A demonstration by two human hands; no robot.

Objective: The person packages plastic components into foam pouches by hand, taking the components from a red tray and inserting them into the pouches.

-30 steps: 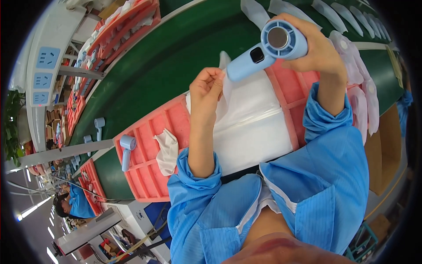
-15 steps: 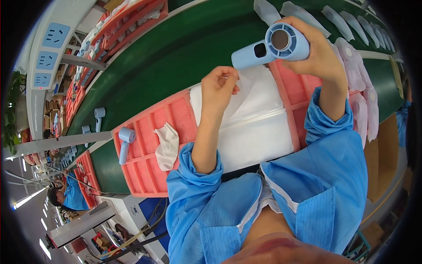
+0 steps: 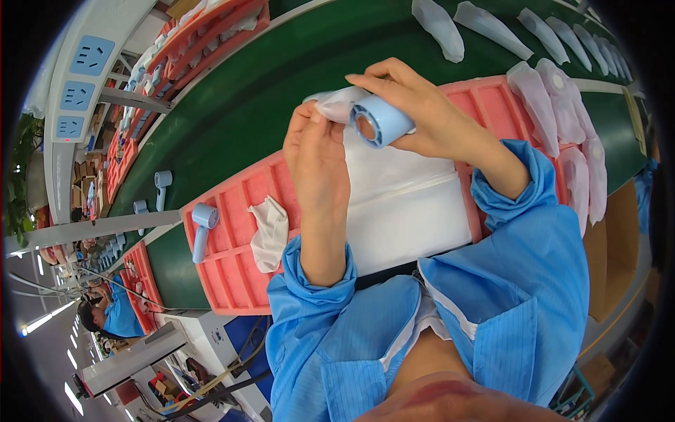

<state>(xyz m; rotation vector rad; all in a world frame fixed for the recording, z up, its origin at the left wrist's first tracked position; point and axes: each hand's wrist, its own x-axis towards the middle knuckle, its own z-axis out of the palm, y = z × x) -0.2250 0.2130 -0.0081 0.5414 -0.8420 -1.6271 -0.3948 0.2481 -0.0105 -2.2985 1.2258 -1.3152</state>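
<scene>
My right hand (image 3: 439, 116) grips a light-blue handheld fan (image 3: 385, 121) by its round head, the ringed end facing down toward me. A thin translucent white bag (image 3: 337, 105) is pinched in the fingers of my left hand (image 3: 318, 158), up against the fan. The fan's handle is out of sight, apparently behind or inside the bag; I cannot tell which. Below both hands lies a pile of flat white bags (image 3: 411, 218) on the pink compartment trays.
The left pink tray (image 3: 239, 243) holds another blue fan (image 3: 203, 225) and a crumpled pale cloth (image 3: 268, 235). Several bagged fans (image 3: 555, 105) lie on the right tray. More bagged items (image 3: 492, 29) line the green belt (image 3: 267, 91). A grey post (image 3: 98, 224) stands left.
My right hand has brought the fan left and down, turning its head toward me. My left hand now has a translucent bag and has met the fan.
</scene>
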